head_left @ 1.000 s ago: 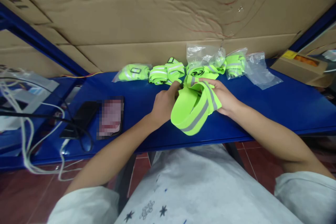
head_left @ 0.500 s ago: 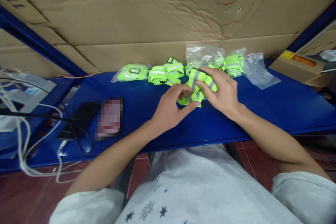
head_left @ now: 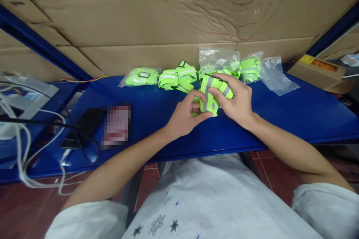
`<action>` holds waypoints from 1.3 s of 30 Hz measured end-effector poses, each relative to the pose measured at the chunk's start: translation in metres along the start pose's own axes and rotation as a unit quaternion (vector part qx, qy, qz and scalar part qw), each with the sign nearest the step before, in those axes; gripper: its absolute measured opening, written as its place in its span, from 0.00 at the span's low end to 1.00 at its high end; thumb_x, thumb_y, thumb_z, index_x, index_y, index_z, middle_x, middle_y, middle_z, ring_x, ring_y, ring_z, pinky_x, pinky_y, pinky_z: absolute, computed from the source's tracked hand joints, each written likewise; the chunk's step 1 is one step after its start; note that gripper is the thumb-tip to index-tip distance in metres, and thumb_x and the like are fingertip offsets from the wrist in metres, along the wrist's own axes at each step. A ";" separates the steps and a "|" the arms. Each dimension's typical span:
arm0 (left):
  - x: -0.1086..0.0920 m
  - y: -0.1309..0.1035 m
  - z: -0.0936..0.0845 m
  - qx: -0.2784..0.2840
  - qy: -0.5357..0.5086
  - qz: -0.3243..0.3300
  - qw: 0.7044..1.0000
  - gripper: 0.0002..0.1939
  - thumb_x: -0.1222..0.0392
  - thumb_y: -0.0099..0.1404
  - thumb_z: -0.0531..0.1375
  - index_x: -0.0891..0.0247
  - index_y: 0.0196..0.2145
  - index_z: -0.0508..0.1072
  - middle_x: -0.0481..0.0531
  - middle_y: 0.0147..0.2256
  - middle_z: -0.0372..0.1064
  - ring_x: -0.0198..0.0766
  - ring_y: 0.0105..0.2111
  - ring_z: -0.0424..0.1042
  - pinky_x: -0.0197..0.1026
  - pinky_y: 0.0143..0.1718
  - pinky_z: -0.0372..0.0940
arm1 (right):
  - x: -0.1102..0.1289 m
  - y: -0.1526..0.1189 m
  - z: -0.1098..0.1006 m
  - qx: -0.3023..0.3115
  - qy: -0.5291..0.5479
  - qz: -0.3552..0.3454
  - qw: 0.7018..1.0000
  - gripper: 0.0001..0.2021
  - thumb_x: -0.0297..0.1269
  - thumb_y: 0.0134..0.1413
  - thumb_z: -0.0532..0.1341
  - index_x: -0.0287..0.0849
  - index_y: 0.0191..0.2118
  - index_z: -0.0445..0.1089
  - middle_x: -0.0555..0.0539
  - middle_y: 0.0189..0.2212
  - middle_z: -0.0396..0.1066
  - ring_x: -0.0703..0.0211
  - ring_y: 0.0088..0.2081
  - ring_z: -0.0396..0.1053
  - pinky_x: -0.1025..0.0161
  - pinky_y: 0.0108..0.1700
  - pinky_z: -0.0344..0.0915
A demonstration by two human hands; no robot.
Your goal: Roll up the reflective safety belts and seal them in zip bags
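Between my two hands is a folded bundle of neon-yellow reflective strap (head_left: 208, 95) with grey stripes, held just above the blue table. My right hand (head_left: 235, 95) grips its right side, thumb on the near face and fingers over the top. My left hand (head_left: 186, 114) pinches the lower left end, with the thumb under the fold and the fingers curled behind the strap. Behind the bundle, a clear plastic bag (head_left: 214, 58) lies over more neon strap. A loose rolled strap (head_left: 176, 78) sits to the left, and a bagged strap (head_left: 142, 77) lies beyond it.
Farther right are another bagged strap (head_left: 250, 70) and a flat clear bag (head_left: 280, 76). A cardboard box (head_left: 316, 74) stands at the right. On the left lie a blurred-out phone (head_left: 117, 125), a black device (head_left: 84, 127) and white cables (head_left: 21, 153). Cardboard (head_left: 157, 26) backs the blue table (head_left: 157, 119).
My left fingers have shifted around the bundle's left end, and the folded strap there sits slightly lower. My right hand keeps nearly the same grip.
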State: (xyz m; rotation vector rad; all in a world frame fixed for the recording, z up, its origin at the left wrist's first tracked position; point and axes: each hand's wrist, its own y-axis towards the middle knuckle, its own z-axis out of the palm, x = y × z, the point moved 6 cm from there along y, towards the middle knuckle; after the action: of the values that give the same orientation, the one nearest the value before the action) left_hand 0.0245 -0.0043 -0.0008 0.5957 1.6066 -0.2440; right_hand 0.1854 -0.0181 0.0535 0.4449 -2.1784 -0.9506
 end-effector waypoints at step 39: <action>-0.051 -0.032 0.030 -0.034 0.647 0.438 0.624 0.22 0.67 0.70 0.61 0.56 0.60 0.70 0.61 0.57 0.74 0.51 0.56 0.77 0.53 0.54 0.75 | -0.008 -0.036 0.059 0.282 0.528 0.530 0.601 0.09 0.33 0.62 0.60 0.42 0.42 0.79 0.47 0.37 0.80 0.59 0.38 0.77 0.66 0.37 0.76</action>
State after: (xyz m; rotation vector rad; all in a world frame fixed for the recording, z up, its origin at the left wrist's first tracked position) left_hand 0.0351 -0.0578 0.0386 1.6303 2.3487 1.2865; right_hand 0.1490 -0.0081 -0.0053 -0.1053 -1.1013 0.6318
